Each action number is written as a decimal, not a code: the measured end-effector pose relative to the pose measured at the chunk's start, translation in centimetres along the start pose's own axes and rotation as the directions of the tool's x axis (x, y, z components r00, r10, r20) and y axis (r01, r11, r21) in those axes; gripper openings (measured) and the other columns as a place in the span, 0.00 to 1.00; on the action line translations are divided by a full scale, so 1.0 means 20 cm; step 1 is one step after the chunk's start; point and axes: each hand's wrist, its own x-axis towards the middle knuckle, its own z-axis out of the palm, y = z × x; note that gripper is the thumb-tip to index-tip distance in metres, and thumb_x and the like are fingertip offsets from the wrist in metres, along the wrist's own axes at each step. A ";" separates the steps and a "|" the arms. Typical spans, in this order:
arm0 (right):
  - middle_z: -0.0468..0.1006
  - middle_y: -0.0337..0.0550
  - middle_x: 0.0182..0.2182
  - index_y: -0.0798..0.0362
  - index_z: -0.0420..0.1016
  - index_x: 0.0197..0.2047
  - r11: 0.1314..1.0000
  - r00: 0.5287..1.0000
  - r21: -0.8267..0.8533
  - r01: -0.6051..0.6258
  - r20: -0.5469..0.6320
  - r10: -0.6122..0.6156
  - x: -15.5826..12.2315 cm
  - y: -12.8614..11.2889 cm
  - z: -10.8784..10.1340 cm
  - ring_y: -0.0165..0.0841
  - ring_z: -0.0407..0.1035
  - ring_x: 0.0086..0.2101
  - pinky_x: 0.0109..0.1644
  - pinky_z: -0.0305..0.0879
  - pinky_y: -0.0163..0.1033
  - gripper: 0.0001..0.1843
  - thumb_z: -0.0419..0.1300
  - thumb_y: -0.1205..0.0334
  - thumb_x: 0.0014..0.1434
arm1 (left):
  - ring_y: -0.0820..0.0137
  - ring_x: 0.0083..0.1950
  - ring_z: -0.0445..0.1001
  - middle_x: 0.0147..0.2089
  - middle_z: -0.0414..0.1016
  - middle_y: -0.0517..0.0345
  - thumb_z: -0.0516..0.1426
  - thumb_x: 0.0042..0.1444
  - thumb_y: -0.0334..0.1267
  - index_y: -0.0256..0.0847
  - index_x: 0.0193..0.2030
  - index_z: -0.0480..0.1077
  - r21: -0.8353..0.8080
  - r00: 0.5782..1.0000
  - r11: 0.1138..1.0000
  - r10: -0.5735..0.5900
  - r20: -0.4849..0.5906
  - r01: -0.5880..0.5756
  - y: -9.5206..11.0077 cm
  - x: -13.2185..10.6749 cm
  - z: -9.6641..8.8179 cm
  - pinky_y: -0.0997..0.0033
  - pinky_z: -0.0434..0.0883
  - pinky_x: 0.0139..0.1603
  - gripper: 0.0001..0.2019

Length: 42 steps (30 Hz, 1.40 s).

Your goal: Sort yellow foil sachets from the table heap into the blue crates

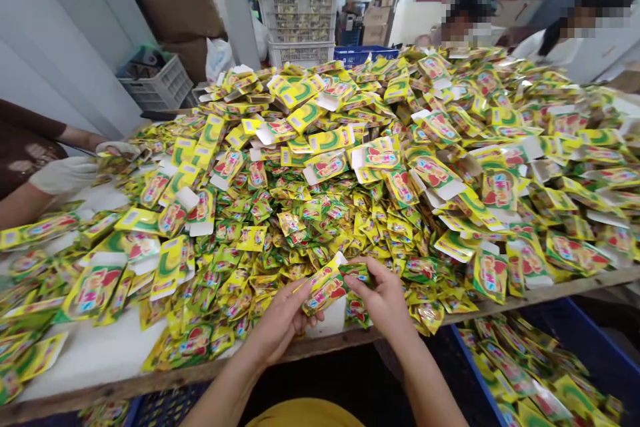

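Observation:
My left hand (pixel 281 321) is closed round a small yellow and green carton (pixel 324 288) with a red fruit picture, tilted up to the right. White flaps stand up at the carton's upper right end. At that end my right hand (pixel 384 300) pinches a small green and yellow sachet (pixel 356 271), which touches or overlaps the carton's opening; how far it is inside I cannot tell. Just beyond both hands lies a heap of loose sachets (pixel 310 213). Cartons with open white flaps (pixel 377 155) are piled on top of and behind the sachets.
The white table (pixel 100 347) has a wooden front edge. Below at right stands a blue crate (pixel 475 363) full of cartons. A co-worker's gloved hands (pixel 65 175) work at the left. Two people sit behind the heap at right. Stacked white crates (pixel 299 13) stand at the back.

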 end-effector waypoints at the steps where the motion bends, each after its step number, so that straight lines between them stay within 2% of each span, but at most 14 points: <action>1: 0.78 0.40 0.33 0.52 0.75 0.39 0.999 0.997 -0.043 -0.004 0.079 0.007 0.00 -0.01 -0.01 0.37 0.70 0.37 0.41 0.64 0.39 0.09 0.63 0.63 0.52 | 0.71 0.34 0.71 0.38 0.74 0.54 0.56 0.58 0.48 0.37 0.46 0.72 0.045 1.000 0.999 -0.002 0.021 0.001 -0.01 -0.01 -0.01 0.74 0.66 0.32 0.17; 6: 0.75 0.39 0.32 0.53 0.75 0.37 0.961 0.912 -0.236 0.145 0.408 -0.037 0.01 -0.12 -0.05 0.35 0.69 0.36 0.42 0.63 0.38 0.08 0.59 0.71 0.52 | 0.68 0.39 0.70 0.35 0.74 0.58 0.63 0.51 0.40 0.36 0.39 0.73 0.287 0.982 0.949 0.084 0.167 -0.130 -0.08 0.02 -0.05 0.72 0.64 0.42 0.12; 9: 0.72 0.42 0.33 0.54 0.73 0.34 0.857 0.897 -0.432 0.279 0.437 -0.071 0.00 -0.18 -0.05 0.36 0.67 0.37 0.41 0.62 0.39 0.10 0.56 0.76 0.51 | 0.69 0.39 0.68 0.34 0.72 0.59 0.61 0.53 0.38 0.37 0.40 0.72 0.370 0.970 0.896 0.222 0.102 -0.244 -0.13 0.05 -0.04 0.73 0.63 0.41 0.09; 12: 0.72 0.46 0.40 0.54 0.72 0.43 0.803 0.866 -0.449 0.392 0.475 -0.158 0.01 -0.20 -0.05 0.37 0.67 0.42 0.44 0.63 0.40 0.17 0.53 0.78 0.52 | 0.68 0.41 0.68 0.37 0.71 0.59 0.58 0.56 0.38 0.38 0.43 0.71 0.386 0.948 0.870 0.313 0.048 -0.307 -0.18 0.07 -0.02 0.72 0.63 0.44 0.10; 14: 0.73 0.43 0.37 0.52 0.71 0.45 0.825 0.874 -0.411 0.387 0.448 -0.187 0.02 -0.20 -0.05 0.34 0.68 0.38 0.41 0.63 0.38 0.17 0.53 0.77 0.55 | 0.68 0.42 0.68 0.38 0.71 0.59 0.58 0.56 0.39 0.39 0.45 0.70 0.326 0.950 0.895 0.308 0.044 -0.305 -0.20 0.07 -0.01 0.72 0.64 0.44 0.11; 17: 0.74 0.41 0.31 0.51 0.75 0.33 0.816 0.874 -0.401 0.416 0.425 -0.236 0.03 -0.17 -0.02 0.35 0.68 0.35 0.39 0.63 0.39 0.08 0.57 0.73 0.56 | 0.66 0.44 0.70 0.41 0.73 0.58 0.61 0.53 0.39 0.40 0.47 0.70 0.289 0.960 0.916 0.272 0.061 -0.277 -0.20 0.06 -0.01 0.71 0.66 0.47 0.14; 22: 0.72 0.48 0.50 0.48 0.80 0.32 0.746 0.803 -0.433 0.506 0.551 -0.225 -0.04 -0.11 0.01 0.45 0.57 0.54 0.53 0.59 0.52 0.10 0.58 0.64 0.61 | 0.61 0.49 0.71 0.47 0.76 0.54 0.62 0.52 0.40 0.40 0.49 0.72 0.361 0.968 0.900 0.250 0.031 -0.244 -0.16 0.04 0.00 0.67 0.66 0.52 0.17; 28: 0.74 0.49 0.47 0.49 0.78 0.36 0.816 0.870 -0.414 0.404 0.448 -0.204 -0.13 -0.10 0.02 0.47 0.60 0.54 0.55 0.58 0.55 0.06 0.59 0.62 0.60 | 0.61 0.47 0.73 0.48 0.78 0.54 0.59 0.56 0.41 0.41 0.50 0.73 0.472 0.957 0.841 0.288 0.024 -0.265 -0.16 0.03 0.01 0.65 0.67 0.53 0.16; 30: 0.75 0.47 0.45 0.48 0.77 0.42 0.920 0.942 -0.276 0.277 0.268 -0.203 -0.15 -0.06 0.02 0.42 0.65 0.50 0.52 0.62 0.49 0.08 0.57 0.61 0.61 | 0.59 0.50 0.73 0.50 0.78 0.54 0.58 0.57 0.44 0.43 0.52 0.73 0.474 0.965 0.848 0.263 0.014 -0.238 -0.17 0.01 0.00 0.62 0.66 0.56 0.17; 32: 0.76 0.45 0.38 0.50 0.76 0.43 0.997 0.994 -0.053 0.055 0.097 -0.050 -0.17 0.00 0.03 0.36 0.71 0.37 0.39 0.68 0.41 0.11 0.58 0.56 0.60 | 0.57 0.58 0.69 0.54 0.75 0.53 0.57 0.57 0.48 0.45 0.54 0.72 0.426 0.977 0.890 0.204 -0.057 -0.161 -0.18 0.00 -0.01 0.59 0.61 0.62 0.20; 34: 0.73 0.39 0.25 0.53 0.76 0.38 0.967 0.980 0.173 -0.185 0.111 0.167 -0.19 0.07 0.05 0.30 0.66 0.23 0.24 0.63 0.34 0.14 0.62 0.51 0.55 | 0.56 0.63 0.64 0.58 0.73 0.53 0.56 0.57 0.51 0.45 0.54 0.73 0.299 0.988 0.951 0.113 -0.104 -0.078 -0.18 -0.01 -0.04 0.56 0.54 0.67 0.21; 36: 0.68 0.34 0.19 0.54 0.75 0.34 0.882 0.934 0.325 -0.342 0.217 0.283 -0.20 0.10 0.07 0.26 0.61 0.18 0.20 0.58 0.31 0.16 0.65 0.50 0.51 | 0.54 0.63 0.63 0.57 0.74 0.51 0.59 0.53 0.50 0.44 0.51 0.75 0.139 0.999 0.990 0.015 -0.043 -0.009 -0.16 0.00 -0.06 0.53 0.51 0.68 0.21; 39: 0.69 0.33 0.20 0.55 0.75 0.34 0.799 0.913 0.456 -0.392 0.300 0.277 -0.20 0.09 0.09 0.24 0.61 0.19 0.22 0.61 0.30 0.16 0.67 0.52 0.47 | 0.51 0.61 0.67 0.52 0.78 0.49 0.65 0.42 0.41 0.41 0.48 0.78 -0.044 0.993 0.995 -0.081 0.086 0.085 -0.12 0.03 -0.05 0.52 0.53 0.67 0.23; 42: 0.68 0.31 0.19 0.55 0.73 0.29 0.780 0.898 0.458 -0.426 0.318 0.304 -0.17 0.06 0.10 0.22 0.57 0.17 0.18 0.54 0.27 0.12 0.69 0.61 0.41 | 0.51 0.59 0.69 0.51 0.78 0.48 0.68 0.36 0.39 0.42 0.47 0.78 -0.113 0.993 0.989 -0.085 0.077 0.094 -0.11 0.05 -0.02 0.52 0.55 0.66 0.26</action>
